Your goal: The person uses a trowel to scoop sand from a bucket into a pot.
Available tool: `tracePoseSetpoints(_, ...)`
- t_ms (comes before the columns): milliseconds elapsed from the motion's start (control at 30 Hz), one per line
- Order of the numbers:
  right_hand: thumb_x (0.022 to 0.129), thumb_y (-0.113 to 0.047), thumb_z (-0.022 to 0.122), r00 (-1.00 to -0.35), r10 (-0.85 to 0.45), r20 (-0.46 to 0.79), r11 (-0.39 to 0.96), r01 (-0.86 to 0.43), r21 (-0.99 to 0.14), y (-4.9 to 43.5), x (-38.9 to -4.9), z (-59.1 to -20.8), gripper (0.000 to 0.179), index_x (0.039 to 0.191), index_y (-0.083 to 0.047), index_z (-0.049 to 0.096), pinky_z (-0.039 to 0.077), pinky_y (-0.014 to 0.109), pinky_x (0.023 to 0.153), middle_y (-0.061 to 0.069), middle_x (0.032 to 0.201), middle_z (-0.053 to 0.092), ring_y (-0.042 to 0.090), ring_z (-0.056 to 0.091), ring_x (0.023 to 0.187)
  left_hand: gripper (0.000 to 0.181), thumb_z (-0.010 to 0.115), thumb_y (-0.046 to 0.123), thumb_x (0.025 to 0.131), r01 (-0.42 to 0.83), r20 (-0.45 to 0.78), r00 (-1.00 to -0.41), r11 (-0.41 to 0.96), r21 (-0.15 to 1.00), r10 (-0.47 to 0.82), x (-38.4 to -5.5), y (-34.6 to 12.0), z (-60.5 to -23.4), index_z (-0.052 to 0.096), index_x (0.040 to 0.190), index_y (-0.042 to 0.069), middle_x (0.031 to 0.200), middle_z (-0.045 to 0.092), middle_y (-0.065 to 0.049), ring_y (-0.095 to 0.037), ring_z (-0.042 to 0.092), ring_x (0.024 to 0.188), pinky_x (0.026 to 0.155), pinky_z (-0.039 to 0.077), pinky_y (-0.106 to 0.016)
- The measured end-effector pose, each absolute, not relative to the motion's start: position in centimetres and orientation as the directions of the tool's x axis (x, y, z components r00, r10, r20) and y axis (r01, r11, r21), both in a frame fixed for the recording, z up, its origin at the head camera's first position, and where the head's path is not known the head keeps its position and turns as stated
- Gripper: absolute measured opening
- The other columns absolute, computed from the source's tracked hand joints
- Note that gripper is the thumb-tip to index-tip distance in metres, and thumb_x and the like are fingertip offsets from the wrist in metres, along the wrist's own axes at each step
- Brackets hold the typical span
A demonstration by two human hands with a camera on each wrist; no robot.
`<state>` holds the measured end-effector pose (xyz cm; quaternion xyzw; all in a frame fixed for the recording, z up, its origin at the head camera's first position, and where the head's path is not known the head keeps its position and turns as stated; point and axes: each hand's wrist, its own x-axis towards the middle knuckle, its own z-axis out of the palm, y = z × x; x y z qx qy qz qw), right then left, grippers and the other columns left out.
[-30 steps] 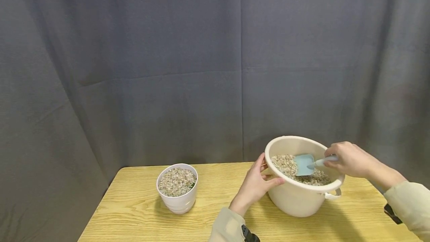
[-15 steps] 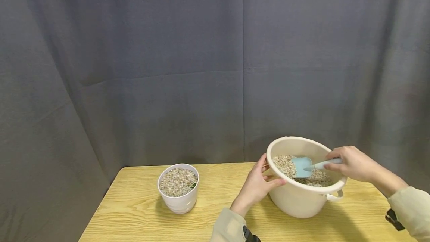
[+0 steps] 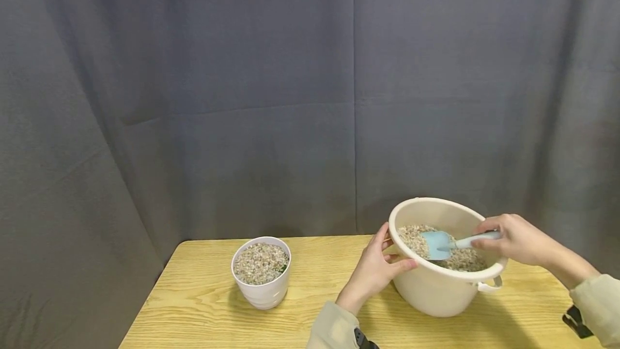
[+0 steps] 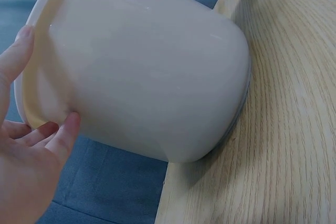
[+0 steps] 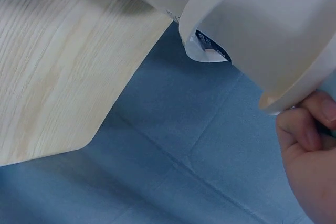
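A cream bucket stands on the table at the right of the head view, its mouth leaning toward me. Pale, grainy gravel lies inside it. My left hand grips the bucket's left rim, thumb and fingers spread along it; the left wrist view shows the fingertips against the outer wall. With my right hand I hold the handle of a light blue hand shovel, its blade down at the gravel. In the right wrist view the right fingers are curled beside the rim, and the shovel's blade is hidden.
A white pot stands to the left on the wooden table, filled with similar gravel and a bit of green at its right side. A white handle sticks out from the bucket's side. Dark grey curtain hangs behind the table.
The shovel and my right hand have shifted slightly right and down, the blade staying at the gravel. My left hand keeps its hold on the rim. The whole view has drifted a little.
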<state>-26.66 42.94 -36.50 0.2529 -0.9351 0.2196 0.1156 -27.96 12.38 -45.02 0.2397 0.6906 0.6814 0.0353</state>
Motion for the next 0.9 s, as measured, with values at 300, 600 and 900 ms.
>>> tracePoseSetpoints(300, 0.083, -0.015, 0.078, -0.867, -0.382, 0.320, 0.766, -0.491, -0.415, 42.3, -25.6, -36.4, 0.008, 0.085, -0.020, 0.073, 0.042, 0.021, 0.050, -0.012, 0.071, 0.062, 0.001, 0.051, 0.062, 0.095, 0.085, 0.017, 0.078, 0.277, 0.277, -0.880, -0.057, 0.959, 0.385, -27.8, 12.5, -45.0, 0.029, 0.154, 0.019, 0.146, 0.043, -0.007, -0.009, 0.058, 0.111, 0.091, 0.050, -0.020)
tracePoseSetpoints(600, 0.086, -0.011, 0.075, -0.877, -0.366, 0.309, 0.726, -0.478, -0.495, 42.0, -24.9, -36.4, 0.006, 0.090, -0.015, 0.073, 0.043, 0.022, 0.048, -0.007, 0.070, 0.064, 0.002, 0.051, 0.060, 0.094, 0.085, 0.018, 0.078, 0.301, 0.301, -0.874, -0.060, 0.952, 0.381, -27.9, 12.4, -44.9, 0.030, 0.154, 0.019, 0.143, 0.046, -0.002, -0.008, 0.052, 0.120, 0.093, 0.049, -0.021)
tracePoseSetpoints(900, 0.091, -0.016, 0.072, -0.922, -0.268, 0.278, 0.706, -0.385, -0.595, 42.3, -23.9, -36.5, 0.013, 0.101, -0.007, 0.074, 0.050, 0.021, 0.060, 0.001, 0.086, 0.072, 0.008, 0.062, 0.072, 0.095, 0.085, 0.019, 0.077, 0.279, 0.275, -0.884, -0.047, 0.959, 0.378, -27.7, 12.4, -44.8, 0.029, 0.154, 0.021, 0.142, 0.047, -0.002, -0.009, 0.058, 0.111, 0.091, 0.050, -0.021)
